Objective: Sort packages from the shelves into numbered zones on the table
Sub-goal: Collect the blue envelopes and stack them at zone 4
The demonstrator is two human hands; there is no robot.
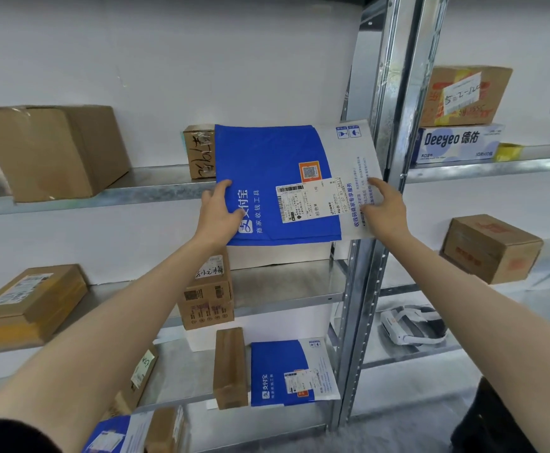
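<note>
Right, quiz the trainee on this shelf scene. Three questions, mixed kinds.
1. True or false: the left grip and right grip both hold the blue envelope.
2. What sits directly under the taped cardboard box, upper right? A) Deeyeo box B) a folded towel C) bare shelf.
3. Fill in: a white ___ lies on the lower right shelf.
Key: 1 true; 2 A; 3 headset.

Bare forearms all the way to the left hand (pixel 221 214) and right hand (pixel 383 212). Black sleeve (pixel 2 436) up on the left arm.
</note>
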